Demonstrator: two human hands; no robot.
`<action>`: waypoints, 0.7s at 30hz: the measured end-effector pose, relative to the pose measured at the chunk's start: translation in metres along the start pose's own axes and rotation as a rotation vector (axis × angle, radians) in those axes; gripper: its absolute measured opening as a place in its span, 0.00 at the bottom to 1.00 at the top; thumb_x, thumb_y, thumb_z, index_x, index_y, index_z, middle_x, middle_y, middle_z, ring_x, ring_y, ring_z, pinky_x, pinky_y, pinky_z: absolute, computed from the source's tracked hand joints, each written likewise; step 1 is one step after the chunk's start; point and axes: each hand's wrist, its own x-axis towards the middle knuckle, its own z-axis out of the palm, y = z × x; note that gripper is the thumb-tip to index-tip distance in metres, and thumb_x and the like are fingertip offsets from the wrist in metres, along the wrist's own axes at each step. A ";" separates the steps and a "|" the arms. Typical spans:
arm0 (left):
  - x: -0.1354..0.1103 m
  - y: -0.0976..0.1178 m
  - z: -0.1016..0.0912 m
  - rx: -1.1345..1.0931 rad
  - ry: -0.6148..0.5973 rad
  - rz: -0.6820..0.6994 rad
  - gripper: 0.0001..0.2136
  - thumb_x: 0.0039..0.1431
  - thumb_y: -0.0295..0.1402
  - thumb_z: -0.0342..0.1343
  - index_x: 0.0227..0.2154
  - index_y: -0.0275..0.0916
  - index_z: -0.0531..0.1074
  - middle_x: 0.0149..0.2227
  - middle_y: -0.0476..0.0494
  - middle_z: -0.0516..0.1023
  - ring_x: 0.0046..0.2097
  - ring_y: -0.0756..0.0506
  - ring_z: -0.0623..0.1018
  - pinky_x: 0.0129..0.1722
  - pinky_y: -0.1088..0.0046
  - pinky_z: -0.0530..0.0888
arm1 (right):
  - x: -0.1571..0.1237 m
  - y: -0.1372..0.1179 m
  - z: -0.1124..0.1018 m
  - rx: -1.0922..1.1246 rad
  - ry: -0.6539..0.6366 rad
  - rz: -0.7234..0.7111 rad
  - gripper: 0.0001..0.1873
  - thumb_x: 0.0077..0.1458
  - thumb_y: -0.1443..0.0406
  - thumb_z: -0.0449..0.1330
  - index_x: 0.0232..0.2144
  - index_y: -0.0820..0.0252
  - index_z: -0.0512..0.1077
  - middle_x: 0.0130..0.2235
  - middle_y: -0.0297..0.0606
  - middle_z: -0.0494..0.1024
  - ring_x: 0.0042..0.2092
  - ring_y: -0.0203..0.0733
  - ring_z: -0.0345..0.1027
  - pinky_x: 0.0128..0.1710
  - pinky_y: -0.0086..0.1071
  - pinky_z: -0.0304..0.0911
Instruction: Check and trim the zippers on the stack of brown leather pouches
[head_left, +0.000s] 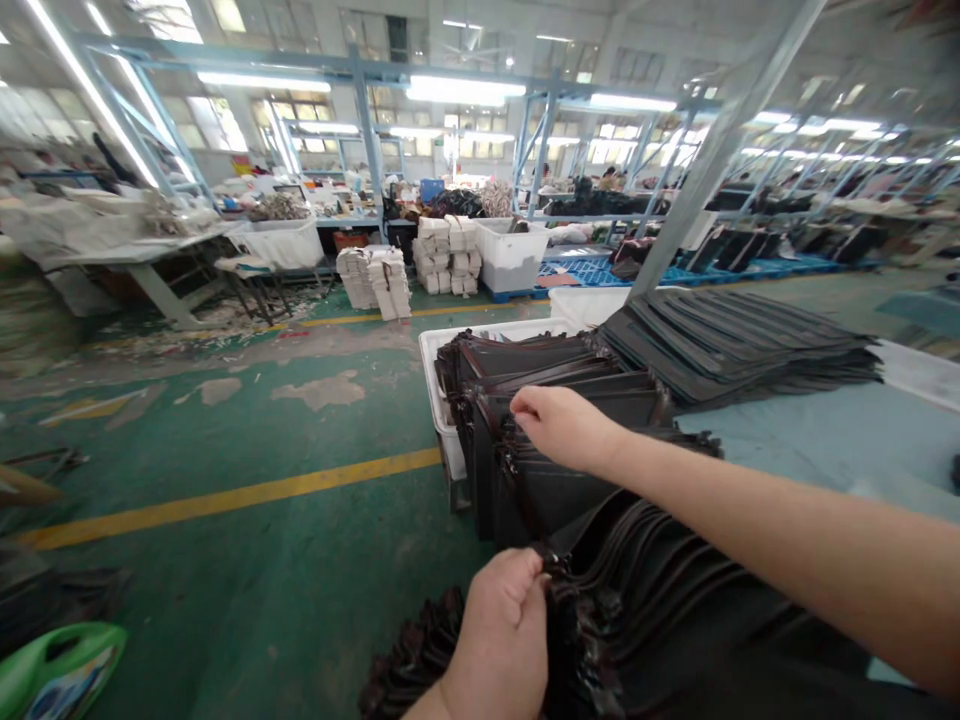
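**Q:** Nearest the lens?
**A:** Left hand [499,640], clenched, pinching the zip edge of dark pieces [660,600] fanned over the surface [810,440]. The grip likely holds the fan together.
**Q:** The other?
**A:** Right hand [564,425], fingers curled onto pieces standing upright in the crate [439,400]. I cannot tell whether it grasps.
**Q:** Counts?
**A:** Two hands, one crate, one further stack [735,345]. The pieces are too many to count.

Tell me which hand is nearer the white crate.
Right. The right hand rests on the dark pieces stacked at the white crate; the left hand is farther back toward the person, its fingers pinching the nearer bundle.
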 end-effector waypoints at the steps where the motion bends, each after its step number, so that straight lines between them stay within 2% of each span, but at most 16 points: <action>1: 0.001 0.001 -0.005 -0.026 -0.007 -0.002 0.11 0.54 0.32 0.46 0.25 0.39 0.73 0.29 0.44 0.72 0.33 0.46 0.69 0.35 0.74 0.65 | -0.004 0.000 0.010 -0.006 0.004 0.052 0.11 0.52 0.68 0.48 0.31 0.60 0.71 0.32 0.38 0.74 0.35 0.38 0.66 0.36 0.29 0.56; 3: 0.008 0.001 -0.016 -0.063 0.028 -0.038 0.11 0.53 0.35 0.48 0.23 0.38 0.73 0.26 0.44 0.72 0.31 0.46 0.69 0.32 0.75 0.65 | -0.017 0.004 0.032 -0.017 -0.010 0.112 0.10 0.52 0.67 0.49 0.30 0.60 0.71 0.32 0.39 0.74 0.36 0.39 0.65 0.37 0.29 0.56; 6: 0.030 -0.004 -0.033 -0.123 0.229 -0.116 0.12 0.51 0.39 0.50 0.22 0.36 0.71 0.25 0.45 0.72 0.30 0.46 0.69 0.30 0.75 0.65 | -0.041 0.012 0.059 -0.008 0.013 0.091 0.10 0.51 0.67 0.51 0.34 0.62 0.70 0.36 0.41 0.73 0.41 0.40 0.63 0.42 0.31 0.56; 8: 0.049 -0.011 -0.037 -0.150 0.339 -0.125 0.11 0.50 0.38 0.51 0.25 0.36 0.72 0.27 0.44 0.73 0.32 0.46 0.70 0.32 0.75 0.65 | -0.050 0.014 0.066 -0.004 0.060 0.103 0.12 0.50 0.67 0.53 0.38 0.64 0.69 0.38 0.43 0.72 0.43 0.42 0.61 0.45 0.32 0.55; 12: 0.072 -0.025 -0.027 -0.153 0.341 -0.214 0.07 0.44 0.31 0.54 0.27 0.35 0.74 0.28 0.43 0.74 0.31 0.47 0.71 0.32 0.75 0.65 | -0.054 0.017 0.067 0.028 0.064 0.122 0.13 0.48 0.67 0.55 0.38 0.64 0.69 0.40 0.43 0.70 0.45 0.44 0.60 0.46 0.34 0.55; 16: 0.069 -0.031 -0.013 -0.144 0.353 -0.229 0.07 0.43 0.29 0.54 0.27 0.35 0.73 0.27 0.44 0.74 0.30 0.48 0.70 0.30 0.75 0.64 | -0.053 0.019 0.064 0.098 0.017 0.169 0.13 0.48 0.66 0.55 0.39 0.63 0.68 0.41 0.41 0.69 0.40 0.40 0.63 0.42 0.31 0.57; 21: 0.063 -0.031 -0.009 -0.116 0.327 -0.285 0.04 0.42 0.30 0.56 0.23 0.36 0.72 0.23 0.45 0.73 0.27 0.48 0.69 0.27 0.76 0.62 | -0.052 0.016 0.058 -0.028 0.007 0.165 0.13 0.48 0.62 0.56 0.38 0.61 0.68 0.38 0.43 0.69 0.44 0.46 0.59 0.42 0.37 0.54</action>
